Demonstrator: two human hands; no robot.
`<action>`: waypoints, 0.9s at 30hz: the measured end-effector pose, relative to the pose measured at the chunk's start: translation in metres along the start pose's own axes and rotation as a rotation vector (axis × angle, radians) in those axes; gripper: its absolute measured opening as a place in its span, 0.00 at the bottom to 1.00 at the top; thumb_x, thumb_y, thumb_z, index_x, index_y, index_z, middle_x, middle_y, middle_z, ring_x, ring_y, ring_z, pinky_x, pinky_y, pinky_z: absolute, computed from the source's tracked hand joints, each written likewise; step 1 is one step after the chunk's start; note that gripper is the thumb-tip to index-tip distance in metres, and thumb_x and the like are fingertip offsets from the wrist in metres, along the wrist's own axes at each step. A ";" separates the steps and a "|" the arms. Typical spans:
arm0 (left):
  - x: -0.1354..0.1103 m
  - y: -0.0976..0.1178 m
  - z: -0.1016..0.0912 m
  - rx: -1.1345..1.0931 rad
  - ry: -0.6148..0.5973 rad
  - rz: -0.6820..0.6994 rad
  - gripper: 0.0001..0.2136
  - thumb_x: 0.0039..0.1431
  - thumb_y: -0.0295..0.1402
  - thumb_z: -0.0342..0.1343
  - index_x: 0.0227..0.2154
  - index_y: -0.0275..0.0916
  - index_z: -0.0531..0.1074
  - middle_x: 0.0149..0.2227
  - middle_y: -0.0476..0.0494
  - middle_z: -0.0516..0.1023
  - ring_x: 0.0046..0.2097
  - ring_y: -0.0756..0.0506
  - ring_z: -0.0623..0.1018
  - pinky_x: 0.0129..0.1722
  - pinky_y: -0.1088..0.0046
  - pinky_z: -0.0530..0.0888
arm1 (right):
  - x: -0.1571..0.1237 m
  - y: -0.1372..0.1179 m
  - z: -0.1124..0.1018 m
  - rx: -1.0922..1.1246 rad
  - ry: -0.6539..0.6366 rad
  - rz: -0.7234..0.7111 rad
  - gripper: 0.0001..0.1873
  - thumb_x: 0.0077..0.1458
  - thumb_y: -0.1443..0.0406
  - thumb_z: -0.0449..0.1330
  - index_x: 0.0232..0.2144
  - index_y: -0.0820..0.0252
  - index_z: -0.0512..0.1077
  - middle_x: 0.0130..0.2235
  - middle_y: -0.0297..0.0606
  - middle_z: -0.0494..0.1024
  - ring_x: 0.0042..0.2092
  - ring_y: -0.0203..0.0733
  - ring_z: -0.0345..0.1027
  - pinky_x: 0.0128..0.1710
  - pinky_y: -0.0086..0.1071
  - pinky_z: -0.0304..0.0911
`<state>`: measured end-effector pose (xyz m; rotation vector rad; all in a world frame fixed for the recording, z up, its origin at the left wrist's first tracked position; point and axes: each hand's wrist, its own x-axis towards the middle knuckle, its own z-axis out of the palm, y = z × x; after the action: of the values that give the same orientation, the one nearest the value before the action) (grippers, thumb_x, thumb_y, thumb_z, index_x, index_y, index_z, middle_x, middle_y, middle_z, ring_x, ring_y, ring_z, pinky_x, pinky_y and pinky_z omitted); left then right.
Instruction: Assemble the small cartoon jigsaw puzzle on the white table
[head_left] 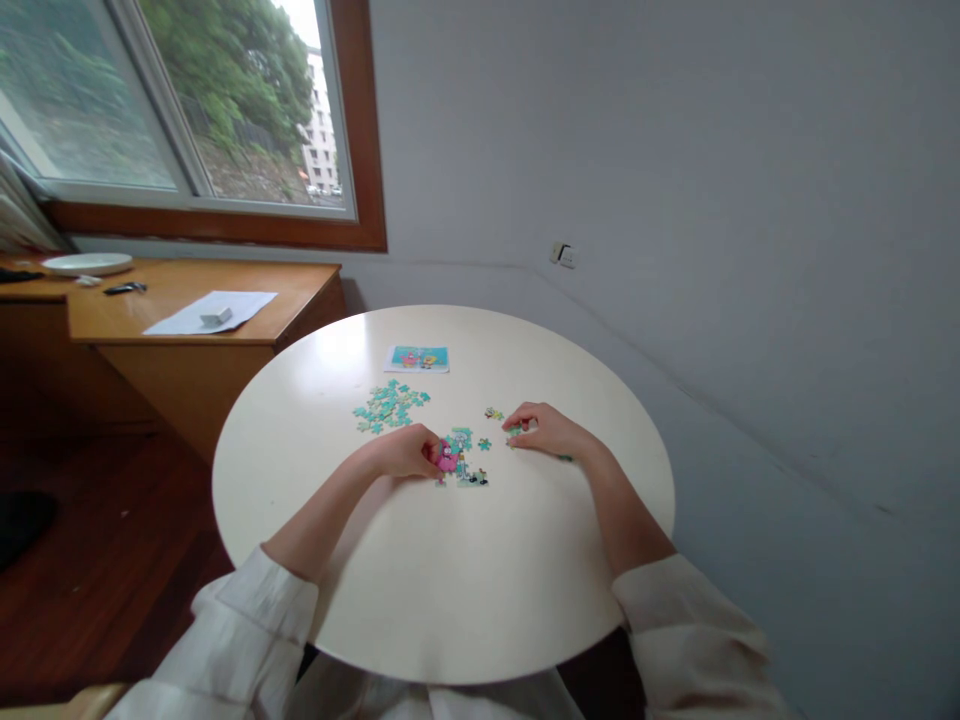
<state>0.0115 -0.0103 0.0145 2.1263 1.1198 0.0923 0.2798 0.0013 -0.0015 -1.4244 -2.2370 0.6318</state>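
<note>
On the round table, a partly joined jigsaw puzzle [463,439] shows a pink cartoon figure and part of another figure. My left hand [411,452] is closed at its left edge, fingers on the pink puzzle pieces [448,459]. To the right, my right hand [553,431] pinches a greenish puzzle piece [514,432] between thumb and fingers, close to the tabletop. Between the hands lies a single loose puzzle piece [484,444]. A small yellowish joined bit [493,413] sits just beyond my right fingertips. The fingers partly cover the pieces they touch.
A pile of loose teal puzzle pieces [391,405] lies beyond my left hand. Behind it is a picture card [417,359]. The round white table [450,580] stands near a wall and a wooden desk [307,300] bearing paper [180,318] and a white plate [88,264].
</note>
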 end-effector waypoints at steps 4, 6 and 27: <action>0.000 -0.001 0.000 0.003 -0.003 0.005 0.09 0.37 0.34 0.55 0.15 0.37 0.60 0.15 0.54 0.61 0.22 0.53 0.61 0.21 0.77 0.55 | -0.001 0.005 -0.001 -0.013 -0.058 -0.031 0.15 0.40 0.62 0.61 0.33 0.61 0.75 0.34 0.39 0.73 0.34 0.37 0.64 0.36 0.31 0.59; 0.000 -0.001 0.000 0.003 -0.005 0.007 0.09 0.37 0.34 0.55 0.15 0.37 0.60 0.15 0.54 0.61 0.22 0.53 0.61 0.21 0.77 0.55 | -0.001 0.006 -0.001 -0.018 -0.093 -0.032 0.15 0.40 0.63 0.61 0.34 0.61 0.75 0.34 0.39 0.73 0.34 0.37 0.64 0.36 0.31 0.59; -0.001 0.002 0.000 -0.010 -0.003 0.010 0.09 0.36 0.34 0.54 0.15 0.37 0.60 0.15 0.54 0.61 0.22 0.53 0.61 0.21 0.77 0.54 | -0.003 -0.002 -0.002 -0.033 -0.054 0.046 0.08 0.38 0.65 0.61 0.26 0.61 0.75 0.28 0.35 0.70 0.29 0.35 0.61 0.30 0.28 0.57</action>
<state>0.0119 -0.0119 0.0164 2.1225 1.1055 0.0993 0.2802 -0.0016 0.0012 -1.4959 -2.2715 0.6586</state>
